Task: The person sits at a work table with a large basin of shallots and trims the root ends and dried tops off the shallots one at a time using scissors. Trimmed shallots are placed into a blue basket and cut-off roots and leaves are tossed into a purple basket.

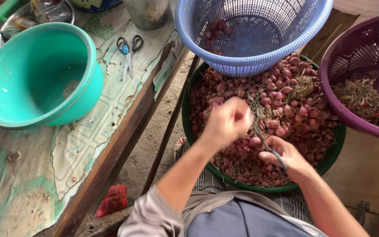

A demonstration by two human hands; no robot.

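A dark green basin [335,151] heaped with small red shallots [286,92] and dry roots sits below me. My left hand [227,120], blurred, is closed over the heap, seemingly pinching a shallot with stringy roots. My right hand [286,156] grips a pair of scissors [270,147] whose blades point up toward the left hand. A blue mesh basket [259,66] holding a few shallots rests on the basin's far rim.
A purple mesh basket [360,66] with dry trimmings stands at right. On the left, a wooden table with a worn cloth [84,145] carries a teal bowl [36,74], a second pair of scissors [128,48], a metal plate [9,22] and a pot [148,13].
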